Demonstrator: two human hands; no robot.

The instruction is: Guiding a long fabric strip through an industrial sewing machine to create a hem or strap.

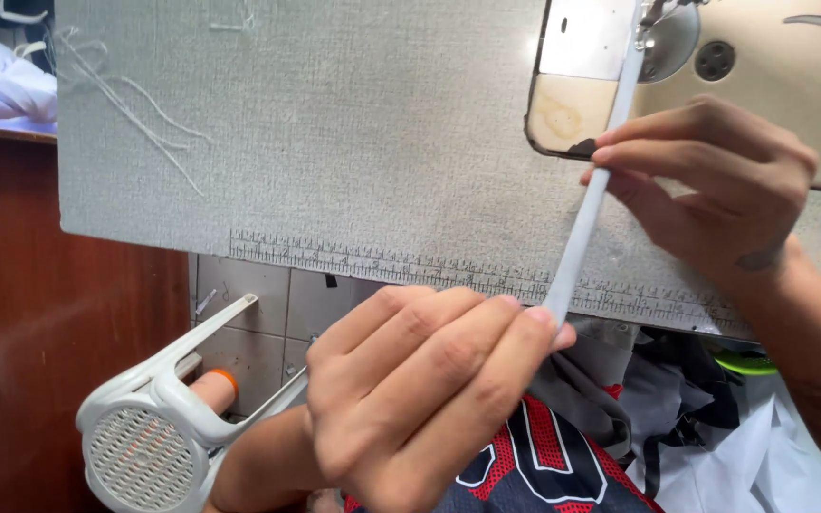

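Grey, cloth-textured surface (pixel 334 123) fills the upper half of the head view, with a printed ruler strip (pixel 382 266) along its near edge and loose threads (pixel 135 104) lying at 10 o'clock. At 1 o'clock sits the cream sewing machine (pixel 762 57), its metal plate (pixel 586 38) set into the surface. A narrow white strip (pixel 589 204) runs taut from the machine's foot down toward 6 o'clock, crossing the ruler. The right hand (pixel 715 180) pinches the strip partway along, its fingers (pixel 648 152) closed on it just below the plate. The left hand (pixel 420 389) grips the strip's lower end, fingers (pixel 515 332) curled shut around it, just past the surface edge. At 8 o'clock a white motor housing (pixel 154 437) with a mesh grille hangs under the surface. At 5 o'clock dark and white fabric (pixel 696 427) is heaped, beside a red-and-black garment (pixel 544 465). Tiled floor (pixel 249 323) shows behind the housing.
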